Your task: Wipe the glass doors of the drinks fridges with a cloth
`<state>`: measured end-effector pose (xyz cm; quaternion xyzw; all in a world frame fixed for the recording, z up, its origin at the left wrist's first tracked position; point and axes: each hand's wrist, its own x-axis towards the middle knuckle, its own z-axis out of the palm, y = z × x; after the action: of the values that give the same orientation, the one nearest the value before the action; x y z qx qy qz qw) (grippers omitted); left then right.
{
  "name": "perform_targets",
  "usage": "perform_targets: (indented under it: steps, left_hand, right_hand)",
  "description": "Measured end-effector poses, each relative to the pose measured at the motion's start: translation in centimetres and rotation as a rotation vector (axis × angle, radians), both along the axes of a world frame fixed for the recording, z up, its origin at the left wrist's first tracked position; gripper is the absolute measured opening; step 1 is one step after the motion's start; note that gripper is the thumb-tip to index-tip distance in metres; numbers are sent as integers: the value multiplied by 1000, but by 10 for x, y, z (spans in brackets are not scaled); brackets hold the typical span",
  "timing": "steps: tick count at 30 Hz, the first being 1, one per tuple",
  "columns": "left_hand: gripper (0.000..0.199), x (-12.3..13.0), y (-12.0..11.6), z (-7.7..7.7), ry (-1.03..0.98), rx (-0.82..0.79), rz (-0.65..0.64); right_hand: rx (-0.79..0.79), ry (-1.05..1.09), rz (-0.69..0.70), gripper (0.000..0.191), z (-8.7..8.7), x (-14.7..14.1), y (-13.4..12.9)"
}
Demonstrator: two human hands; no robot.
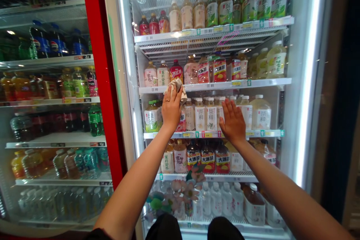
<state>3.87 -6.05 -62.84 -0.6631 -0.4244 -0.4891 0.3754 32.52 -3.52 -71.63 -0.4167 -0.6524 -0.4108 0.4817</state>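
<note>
Cooler door (pixel 205 92): glass.
Cloth (pixel 184 94): probably light, soft; hold bunched.
Left hand (pixel 172 108): grips cloth, fingers extended.
Right hand (pixel 234 123): open, empty.

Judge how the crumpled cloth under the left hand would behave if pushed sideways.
The cloth will probably be floppy, since it lies bunched in soft folds beneath the left hand. It may crease further, as its edges stick out past the fingers. It looks light, being a small wad, so it should push easily.

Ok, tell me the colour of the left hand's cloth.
The cloth is mostly cream, best seen in the head view.
</note>
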Motion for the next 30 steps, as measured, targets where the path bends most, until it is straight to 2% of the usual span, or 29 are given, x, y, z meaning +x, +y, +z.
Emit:
perform_targets:
  steps: [2,4,7,9,11,13,15,18,21,25,28,30]
  left_hand:
    - [80,6,0,-6,57,-19,-22]
    - [78,14,0,-3,144,-34,-58]
    - [78,18,3,16,197,-29,-89]
    - [81,15,3,29,150,-33,-76]
    - [82,10,3,35,72,-39,-47]
    - [80,6,0,31,15,-46,-17]
    - [76,6,-3,20,18,-53,-1]
    - [67,8,-5,9,156,-63,-19]
    - [64,2,-5,18,266,-57,-55]
    - [82,-20,-1,37,105,-30,-27]
    - [92,-33,-1,33,41,-25,-4]
    - [84,-37,-2,26,83,-20,-14]
  right_hand:
    - [-9,6,15,93,0,0,0]
    - [-20,12,29,94,0,1,1]
    - [-22,8,40,95,-1,1,1]
    - [-22,7,41,95,-1,1,1]
    - [-28,8,37,95,-1,1,1]
    - [-31,6,31,94,-1,1,1]
    - [-30,-2,28,93,0,2,2]
    - [-23,-8,30,93,0,3,4]
    - [-34,-4,34,92,0,5,3]
    - [-36,-14,40,91,1,0,-8]
    - [7,-127,66,91,12,-19,-18]
    - [39,-292,108,91,24,-40,-23]
